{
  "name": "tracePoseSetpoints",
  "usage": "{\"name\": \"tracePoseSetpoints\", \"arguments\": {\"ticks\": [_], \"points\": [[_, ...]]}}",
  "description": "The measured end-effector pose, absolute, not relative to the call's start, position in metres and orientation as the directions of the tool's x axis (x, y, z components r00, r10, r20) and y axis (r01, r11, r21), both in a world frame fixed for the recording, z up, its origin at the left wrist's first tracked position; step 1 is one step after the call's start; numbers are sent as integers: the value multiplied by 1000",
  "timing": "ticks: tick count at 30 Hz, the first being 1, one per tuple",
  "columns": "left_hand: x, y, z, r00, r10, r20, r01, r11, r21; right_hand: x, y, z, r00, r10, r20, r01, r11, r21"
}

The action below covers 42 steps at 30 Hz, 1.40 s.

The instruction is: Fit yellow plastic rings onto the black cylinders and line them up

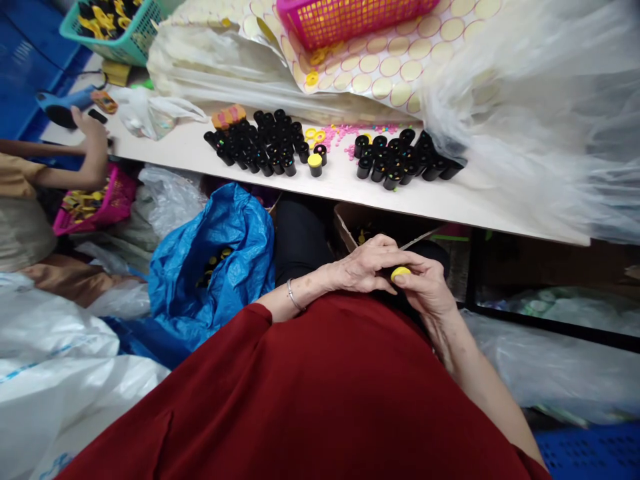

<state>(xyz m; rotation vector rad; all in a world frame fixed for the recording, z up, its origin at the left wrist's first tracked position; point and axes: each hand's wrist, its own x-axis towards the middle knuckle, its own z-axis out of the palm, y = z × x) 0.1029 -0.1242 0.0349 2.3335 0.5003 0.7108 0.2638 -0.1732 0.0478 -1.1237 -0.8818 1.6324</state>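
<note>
Your right hand [425,283] pinches a small yellow cap [400,274] between thumb and fingers, its round top facing up. The cap is low over your lap, in front of the red top [300,387] and below the front edge of the table [335,183]. Your left hand [363,267] comes across to meet it, fingers bent and reaching to your right fingers; whether it grips anything itself, you can't tell from here. What sits under the cap is hidden too — a tube may or may not be attached.

Judging by looks, the cap is light, stiff plastic, hard to crush but smooth enough to slip from dry fingertips. The rim should give the surest hold: thumb on one side, fingers opposite, top left free.

On the table, a capped tube [316,171] stands upright beside the left cluster of black tubes [265,160], with a second group of black tubes [391,177] farther right. These look rigid and light — narrow enough, probably, to tip at a knock, so they're best taken round the middle of the barrel, one at a time.
</note>
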Motion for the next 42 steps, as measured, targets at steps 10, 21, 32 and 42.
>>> {"name": "tracePoseSetpoints", "arguments": {"ticks": [10,21,32,42], "points": [[98,-120,13,745,547,383,180,-717,674,250,-158,40,-295,882,-367,-283,-447,-848],[24,-34,36,-262,848,460,525,-275,806,239,-101,19,72,997,4,376,-23,-926],[76,-82,32,536,668,517,327,-729,602,231,-119,41,-80,980,-184,-235,-198,-952],[76,-76,9,509,658,556,408,-752,517,232,-116,13,-6,953,-304,11,-304,-953]]}}
